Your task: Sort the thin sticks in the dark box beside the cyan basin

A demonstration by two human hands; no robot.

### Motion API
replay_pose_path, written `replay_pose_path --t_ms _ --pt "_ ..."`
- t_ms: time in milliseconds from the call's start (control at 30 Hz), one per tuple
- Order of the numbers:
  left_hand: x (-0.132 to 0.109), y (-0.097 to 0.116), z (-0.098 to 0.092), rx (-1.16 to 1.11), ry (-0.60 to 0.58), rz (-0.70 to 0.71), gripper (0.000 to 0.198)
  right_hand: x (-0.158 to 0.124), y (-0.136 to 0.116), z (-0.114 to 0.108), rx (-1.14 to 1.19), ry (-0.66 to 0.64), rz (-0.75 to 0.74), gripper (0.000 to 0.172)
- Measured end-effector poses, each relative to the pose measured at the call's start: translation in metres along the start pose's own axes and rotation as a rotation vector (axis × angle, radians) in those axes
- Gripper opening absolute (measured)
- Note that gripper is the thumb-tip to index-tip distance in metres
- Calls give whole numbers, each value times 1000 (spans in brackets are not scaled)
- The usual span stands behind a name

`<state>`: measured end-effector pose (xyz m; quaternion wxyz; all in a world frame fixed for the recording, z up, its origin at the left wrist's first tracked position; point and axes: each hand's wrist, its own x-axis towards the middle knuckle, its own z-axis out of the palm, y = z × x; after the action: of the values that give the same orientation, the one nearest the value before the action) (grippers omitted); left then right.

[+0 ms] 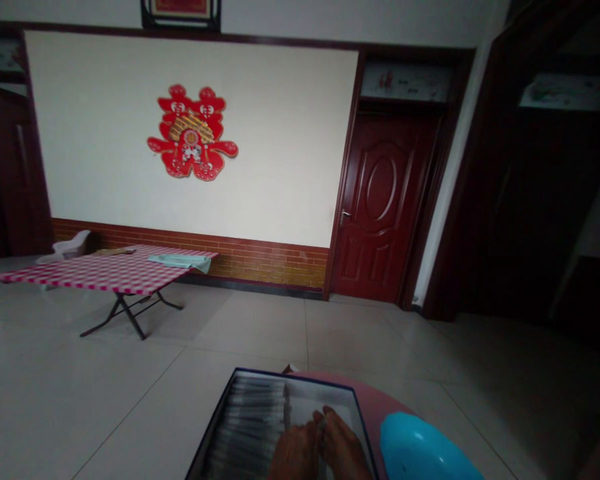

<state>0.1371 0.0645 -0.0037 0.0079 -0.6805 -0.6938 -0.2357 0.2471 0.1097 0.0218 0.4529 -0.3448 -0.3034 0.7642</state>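
My left hand (pixel 296 452) and my right hand (pixel 344 445) are close together over the right part of a shallow box (pixel 325 393) with a dark blue rim and white inside. The fingers of both are closed and meet at the tips around something small and pale that I cannot make out. To the left of the hands, a stack of slender, clear-wrapped items (pixel 253 420) fills the left side of the box; blur hides their kind. The box rests on a pink round surface (pixel 375 403).
A bright blue plastic basin (pixel 420 447) stands right of the box. Across the tiled floor is a low folding table (pixel 105 270) with a checked cover and a pale green cloth (pixel 180 260). A white chair (pixel 70 247) stands behind it. A dark red door (pixel 380 200) is shut.
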Motion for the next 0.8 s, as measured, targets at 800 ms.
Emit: replay_pose_path --t_ms 800 --pt "0 -17 -83 55 -229 -80 31 6 2 -3 -415 136 -165 79"
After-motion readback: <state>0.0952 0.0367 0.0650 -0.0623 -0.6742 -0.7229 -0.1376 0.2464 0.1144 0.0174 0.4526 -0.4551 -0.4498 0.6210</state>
